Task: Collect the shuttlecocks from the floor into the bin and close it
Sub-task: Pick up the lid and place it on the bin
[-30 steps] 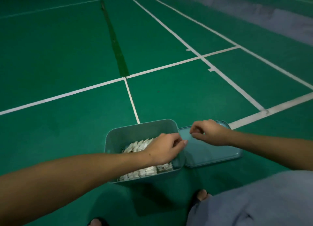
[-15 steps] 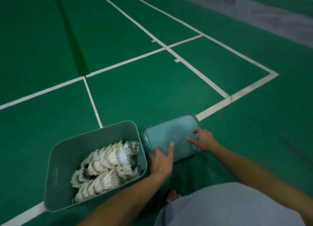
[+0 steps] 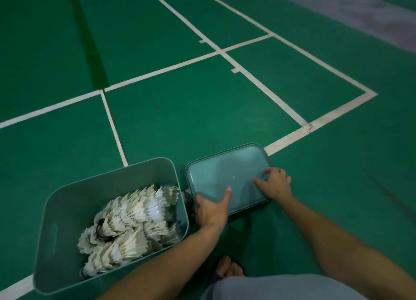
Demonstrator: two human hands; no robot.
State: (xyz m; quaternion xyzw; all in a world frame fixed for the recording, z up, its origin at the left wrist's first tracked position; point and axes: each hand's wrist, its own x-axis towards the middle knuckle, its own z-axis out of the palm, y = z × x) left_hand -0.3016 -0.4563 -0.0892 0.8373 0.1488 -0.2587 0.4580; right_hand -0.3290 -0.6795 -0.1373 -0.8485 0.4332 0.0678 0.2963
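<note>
Lying flat on the green court floor (image 3: pixel 202 110), just right of the bin (image 3: pixel 74 200): the lid (image 3: pixel 225 173), pale teal, rectangular with rounded corners and a raised rim, faintly glossy. Gripped at two places along its near side. Left hand (image 3: pixel 210 209) at the near left corner, thumb laid on top of the panel, remaining fingers curled down over the edge beside the bin's right wall, so holding the lid's corner. Right hand (image 3: pixel 273 185) at the near right corner, index finger stretched inward across the top surface, other fingers bent over the rim, thumb hidden; holding that edge too. Whether lifted off the floor at all, cannot tell.

Standing open next to it, the bin: grey-teal plastic, rounded corners, a slot handle cut into its left wall, its near left corner resting over a white court line (image 3: pixel 157 71). Heaped inside, toward the right and near sides: shuttlecocks (image 3: pixel 132 223), white and cream feathered, nested into curved stacks, some dark cork ends showing in the middle of the heap. Far left part of the bin floor bare.

Visible below the forearms: bare toes (image 3: pixel 228 266) on the floor and a grey garment (image 3: pixel 281 287) at the bottom edge.
</note>
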